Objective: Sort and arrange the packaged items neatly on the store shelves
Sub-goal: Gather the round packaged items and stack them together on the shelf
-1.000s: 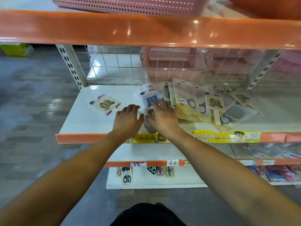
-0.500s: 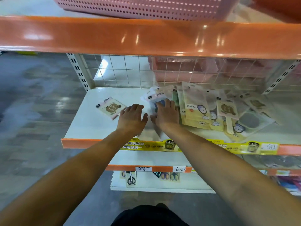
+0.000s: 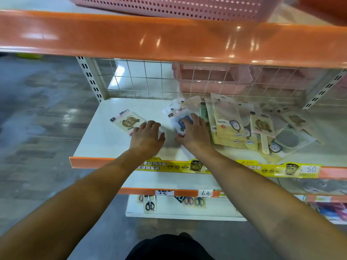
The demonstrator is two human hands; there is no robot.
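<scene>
The left hand (image 3: 147, 136) is lying flat and relaxed on the white shelf (image 3: 105, 139), while the right hand (image 3: 193, 133) is pinching a clear packet with a blue item (image 3: 180, 119). A lone brown-printed packet (image 3: 127, 121) is lying at ten o'clock of the left hand, and a loose pile of packets (image 3: 244, 126) is sprawling at three o'clock of the right hand.

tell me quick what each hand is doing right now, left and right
Left hand: open, fingers spread flat on the white shelf, holding nothing.
Right hand: grips the blue packet.
</scene>
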